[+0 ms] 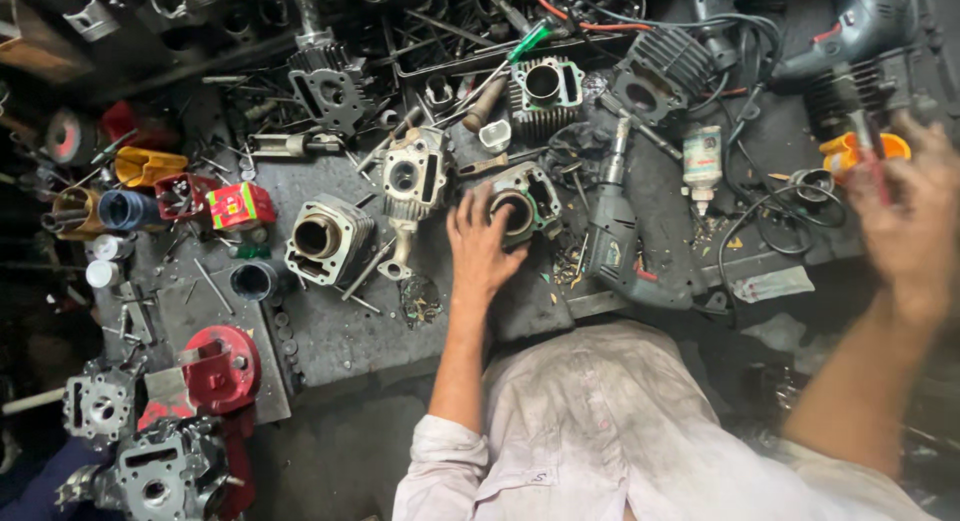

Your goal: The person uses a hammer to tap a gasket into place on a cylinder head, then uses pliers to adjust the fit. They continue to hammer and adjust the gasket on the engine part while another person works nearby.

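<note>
Where the head camera looks straight down, the dark, littered metal desk [400, 331] fills the scene, and the left hand [480, 243] lies near its middle, palm down. Its fingers [470, 209] are spread fairly wide and rest against the grey finned metal engine cylinder with a round bore [522, 206], which sits just at 1 o'clock of the hand; they touch its near rim without closing round it. At 9 o'clock of that hand stands a larger pale finned cylinder block with a brownish bore [325, 239], and between the two stands an upright silvery cylinder head casting [410, 181]. At 3 o'clock of the engine cylinder lies a dark grey electric hand drill [615, 243], its black cord trailing away toward 2 o'clock. The right hand [910, 216] is raised at the 3 o'clock edge of the view, blurred; a thin red-handled tool [872, 161] shows at its fingers, though whether they are closed on it I cannot tell. Just beyond it sits a small orange plastic cup [845, 153]. At 8 o'clock lies a red round engine cover [220, 369].
</note>
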